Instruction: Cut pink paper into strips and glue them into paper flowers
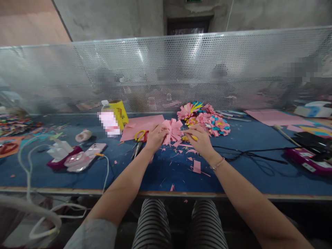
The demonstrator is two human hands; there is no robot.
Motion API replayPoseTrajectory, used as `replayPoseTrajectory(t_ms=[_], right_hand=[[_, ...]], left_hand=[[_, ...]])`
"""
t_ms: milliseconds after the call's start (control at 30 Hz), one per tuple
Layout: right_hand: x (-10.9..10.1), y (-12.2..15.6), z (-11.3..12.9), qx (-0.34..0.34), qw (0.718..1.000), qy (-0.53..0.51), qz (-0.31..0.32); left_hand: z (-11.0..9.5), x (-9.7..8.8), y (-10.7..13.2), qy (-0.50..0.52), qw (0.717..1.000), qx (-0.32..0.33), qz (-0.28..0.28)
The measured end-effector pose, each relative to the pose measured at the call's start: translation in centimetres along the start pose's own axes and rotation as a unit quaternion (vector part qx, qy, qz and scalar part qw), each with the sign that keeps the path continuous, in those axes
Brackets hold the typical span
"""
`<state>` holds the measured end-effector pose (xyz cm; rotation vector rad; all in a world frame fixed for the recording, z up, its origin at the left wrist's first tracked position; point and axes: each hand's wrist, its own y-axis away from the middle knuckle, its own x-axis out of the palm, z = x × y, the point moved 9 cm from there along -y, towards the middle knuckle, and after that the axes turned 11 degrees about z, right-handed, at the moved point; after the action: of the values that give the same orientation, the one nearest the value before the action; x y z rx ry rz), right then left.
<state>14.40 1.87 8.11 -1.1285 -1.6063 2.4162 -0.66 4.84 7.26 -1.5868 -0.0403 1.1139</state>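
My left hand point(156, 137) is closed on the edge of a pink paper flower point(172, 131) with looped and strip-like petals, just above the table. Right of the flower, the fingertips of my right hand point(200, 139) are pinched together close to its petals. What they grip is too small to make out. A yellow object point(194, 137) shows under the right fingers; whether it is held or lies on the table I cannot tell. Scissors point(137, 149) with dark blades lie beside my left hand, near yellow and red handles point(140, 135).
Finished paper flowers point(219, 126) are heaped behind my right hand. Pink sheets point(145, 123), a bottle point(110, 124), a yellow roll point(121, 112), a phone point(90, 155) and a tissue box point(55, 162) stand left. Black cables point(249, 152) run right. Perforated metal point(145, 65) screens the back.
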Motion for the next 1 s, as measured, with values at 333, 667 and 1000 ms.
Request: replayPoseTrajectory(t_ms=[333,667,1000], right_hand=[[3.0,-0.1,0.9,0.003,0.993,0.007,0.115],[4.8,0.2,0.2,0.010,0.984,-0.038,0.172],[6.6,1.2,-1.9,0.171,0.919,-0.245,0.258]], left_hand=[[-0.6,1.9,-0.3,0.052,0.994,-0.003,0.092],[-1.2,2.8,-0.6,0.094,0.985,-0.001,0.142],[-0.6,4.3,-0.3,0.138,0.969,-0.057,0.199]])
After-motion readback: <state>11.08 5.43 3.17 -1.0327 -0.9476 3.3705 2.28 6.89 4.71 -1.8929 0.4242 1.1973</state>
